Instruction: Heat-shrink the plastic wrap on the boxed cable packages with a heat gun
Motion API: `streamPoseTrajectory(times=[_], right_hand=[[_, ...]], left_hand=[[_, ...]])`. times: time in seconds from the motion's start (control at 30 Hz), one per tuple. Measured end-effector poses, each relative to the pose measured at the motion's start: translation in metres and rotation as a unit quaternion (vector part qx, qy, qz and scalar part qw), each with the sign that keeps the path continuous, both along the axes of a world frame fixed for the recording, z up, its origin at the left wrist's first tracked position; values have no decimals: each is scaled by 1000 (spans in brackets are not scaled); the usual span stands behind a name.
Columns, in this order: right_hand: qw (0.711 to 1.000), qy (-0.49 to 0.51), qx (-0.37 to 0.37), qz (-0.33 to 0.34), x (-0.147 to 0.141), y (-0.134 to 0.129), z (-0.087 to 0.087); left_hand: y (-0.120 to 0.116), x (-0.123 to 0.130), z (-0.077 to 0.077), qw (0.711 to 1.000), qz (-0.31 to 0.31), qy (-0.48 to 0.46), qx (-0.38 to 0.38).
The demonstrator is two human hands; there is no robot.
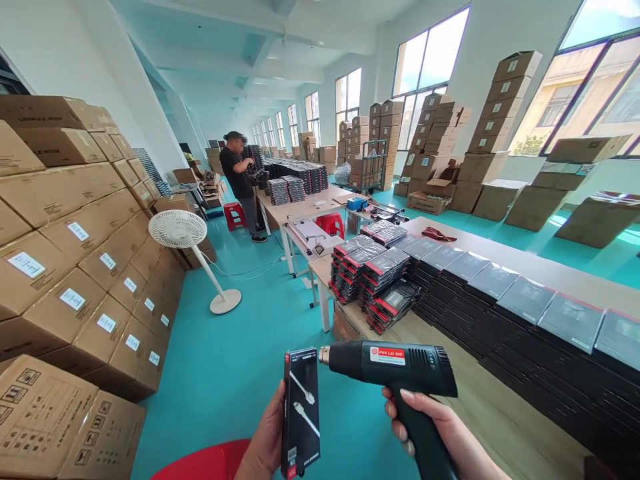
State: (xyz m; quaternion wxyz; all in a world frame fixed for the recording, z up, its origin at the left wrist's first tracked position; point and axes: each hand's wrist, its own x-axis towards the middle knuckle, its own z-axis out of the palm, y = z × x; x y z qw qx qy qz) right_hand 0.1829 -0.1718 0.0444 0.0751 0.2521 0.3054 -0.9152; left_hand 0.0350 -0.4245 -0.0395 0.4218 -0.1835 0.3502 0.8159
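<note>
My left hand (267, 427) is wrapped round a slim black cable box (303, 413) with a white cable pictured on its front. The box stands upright, its top end close to the nozzle of a black heat gun (400, 363). My right hand (425, 420) grips the heat gun by its handle, with the barrel pointing left at the box's upper right edge. A red and white label sits on the gun's side. Whether the gun is switched on cannot be told.
Stacks of film-wrapped black boxes (383, 267) and long dark rows (500, 333) cover the table at right. A red stool (205, 463) is below. Cartons (75, 253) line the left, near a white fan (225, 301). A person (240, 180) stands at a farther table.
</note>
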Motion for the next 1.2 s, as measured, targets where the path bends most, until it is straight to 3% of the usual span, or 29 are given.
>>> streamPoseTrajectory(times=[0.2, 0.27, 0.4, 0.5, 0.57, 0.7, 0.83, 1.03, 1.2], right_hand=[[996, 15, 86, 18, -7, -11, 16], [989, 26, 135, 58, -6, -15, 24], [927, 32, 287, 238, 1, -23, 35], [895, 22, 382, 228, 0, -27, 38], [896, 29, 391, 210, -4, -30, 41], [867, 91, 409, 270, -9, -36, 52], [870, 78, 436, 215, -14, -41, 58], [865, 94, 396, 294, -10, -36, 50], [893, 28, 375, 248, 2, -39, 38]], left_hand=[[7, 1, 2, 998, -19, 6, -55], [8, 2, 1, 998, -20, 9, -58], [8, -1, 0, 1000, 4, 11, -11], [6, -2, 2, 999, 26, 18, -10], [4, -1, 5, 999, 37, 27, -16], [4, 2, 11, 998, 64, 26, 10], [2, 2, 5, 997, 77, 19, 8], [-9, -7, -7, 988, 132, 55, 66], [-19, -12, -12, 980, 153, 82, 100]])
